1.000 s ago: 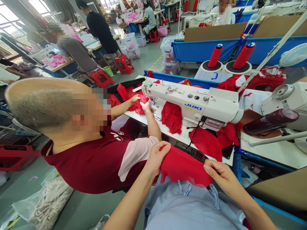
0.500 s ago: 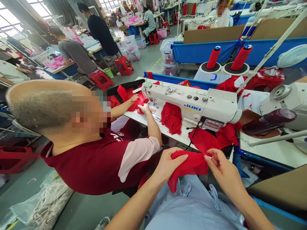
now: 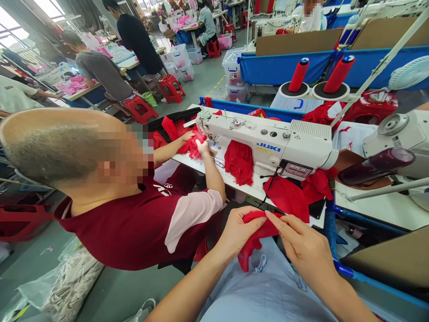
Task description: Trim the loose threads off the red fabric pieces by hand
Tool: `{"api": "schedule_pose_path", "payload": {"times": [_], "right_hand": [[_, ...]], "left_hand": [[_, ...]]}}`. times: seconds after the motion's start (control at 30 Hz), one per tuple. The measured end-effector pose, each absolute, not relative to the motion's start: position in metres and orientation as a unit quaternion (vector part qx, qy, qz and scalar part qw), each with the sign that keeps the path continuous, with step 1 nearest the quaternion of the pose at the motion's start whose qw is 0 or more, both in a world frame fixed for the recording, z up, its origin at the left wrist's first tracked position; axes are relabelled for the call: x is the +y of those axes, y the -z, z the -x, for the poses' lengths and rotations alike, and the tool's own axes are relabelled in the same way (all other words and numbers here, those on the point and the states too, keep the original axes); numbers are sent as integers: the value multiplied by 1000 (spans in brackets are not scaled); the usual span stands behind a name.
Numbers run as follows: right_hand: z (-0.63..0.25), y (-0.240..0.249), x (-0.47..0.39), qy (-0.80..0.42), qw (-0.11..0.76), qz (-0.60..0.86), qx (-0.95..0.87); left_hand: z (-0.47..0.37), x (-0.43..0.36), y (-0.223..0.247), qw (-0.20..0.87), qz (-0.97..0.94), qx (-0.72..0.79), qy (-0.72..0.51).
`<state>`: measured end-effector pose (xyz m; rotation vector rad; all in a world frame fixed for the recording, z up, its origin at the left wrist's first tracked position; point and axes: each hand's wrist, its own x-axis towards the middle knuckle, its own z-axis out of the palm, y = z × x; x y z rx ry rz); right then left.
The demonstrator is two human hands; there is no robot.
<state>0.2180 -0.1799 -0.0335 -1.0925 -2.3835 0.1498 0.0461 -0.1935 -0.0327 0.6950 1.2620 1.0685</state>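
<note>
A piece of red fabric (image 3: 252, 243) hangs between my two hands, in front of my light blue clothing. Its upper edge is pinched by my left hand (image 3: 238, 230), thumb on top, and the lower part droops below. My right hand (image 3: 303, 243) is closed on the same cloth, its fingertips close to my left thumb. Just beyond my hands, more red fabric (image 3: 286, 197) lies on the near end of the sewing table (image 3: 258, 185). A white sewing machine (image 3: 268, 143) stands there, with a bunched red piece (image 3: 238, 162) under its arm.
A co-worker in a dark red shirt (image 3: 134, 228) sits close on my left, both hands on red cloth by the needle. Two red thread cones (image 3: 299, 76) stand behind the machine. At right are a dark bottle (image 3: 377, 166) and a cardboard panel (image 3: 392, 259).
My right hand has moved left along the cloth, up to my left hand, and the fabric between them has bunched together. The view has shifted slightly.
</note>
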Motion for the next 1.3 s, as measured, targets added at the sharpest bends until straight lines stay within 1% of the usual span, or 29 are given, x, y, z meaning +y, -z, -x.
{"api": "schedule_pose_path", "payload": {"times": [0.17, 0.33, 0.4, 0.47, 0.63, 0.8, 1.1, 1.2, 1.3], "right_hand": [[-217, 30, -180, -69, 271, 399, -873], [-217, 29, -181, -65, 268, 400, -874], [-215, 29, -181, -73, 279, 405, -868], [-212, 28, -181, -116, 310, 407, -851], [-206, 23, -178, -289, 387, 392, -783], [-207, 22, -177, -354, 403, 392, -748], [-210, 24, -174, -352, 390, 406, -748], [-212, 23, -175, -314, 392, 413, -760], [-215, 22, -177, -251, 380, 396, -797]], "left_hand": [[-46, -194, 28, 607, -329, 553, -466], [-50, -194, 24, 546, -382, 583, -465], [-51, -195, 24, 535, -394, 587, -463], [-51, -195, 25, 536, -397, 584, -463], [-49, -195, 29, 571, -366, 564, -470], [-50, -194, 27, 593, -338, 554, -477], [-48, -194, 23, 590, -370, 550, -461], [-48, -194, 24, 600, -356, 546, -464], [-48, -194, 23, 611, -347, 540, -464]]}}
